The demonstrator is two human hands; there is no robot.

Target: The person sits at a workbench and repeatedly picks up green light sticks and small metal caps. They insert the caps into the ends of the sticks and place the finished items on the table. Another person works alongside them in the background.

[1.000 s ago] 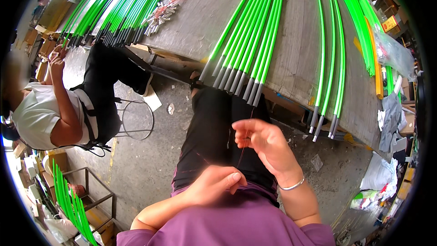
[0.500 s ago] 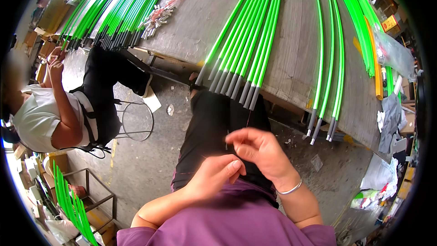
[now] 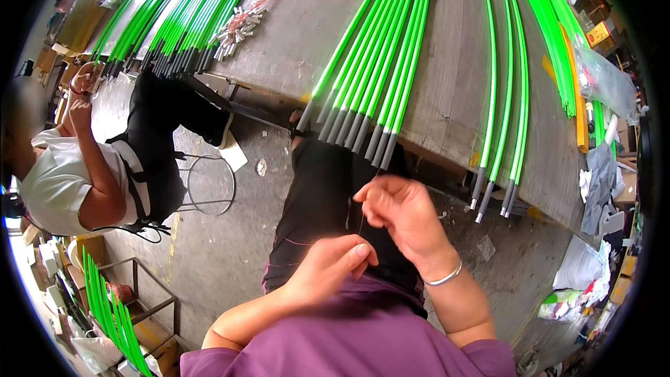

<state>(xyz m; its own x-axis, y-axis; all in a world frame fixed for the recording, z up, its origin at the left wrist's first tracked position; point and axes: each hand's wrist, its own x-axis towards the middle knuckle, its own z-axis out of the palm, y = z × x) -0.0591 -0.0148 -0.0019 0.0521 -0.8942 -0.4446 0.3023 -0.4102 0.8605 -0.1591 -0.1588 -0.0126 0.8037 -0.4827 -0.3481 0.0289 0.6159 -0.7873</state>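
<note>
Over my lap, my left hand (image 3: 326,269) is closed with the thumb on top of the curled fingers. My right hand (image 3: 406,218), a silver bangle on its wrist, sits a little higher and farther right, thumb and fingers pinched together. A thin thread (image 3: 361,223) runs between the two hands, and its ends are too fine to follow. Just beyond, a fan of bright green rods (image 3: 356,132) with dark grey end sleeves lies on the table, ends jutting over the near edge. Neither hand touches the rods.
Several green rods (image 3: 478,185) with silver tips overhang the table (image 3: 453,63) on the right. A heap of small metal pieces (image 3: 239,28) with red threads lies far left. A co-worker in a white shirt (image 3: 63,181) sits at left, near a round-framed stool (image 3: 232,188).
My right hand has risen away from the left and its fingers have drawn together in a pinch. My left hand has barely moved. The co-worker's hands have shifted slightly.
</note>
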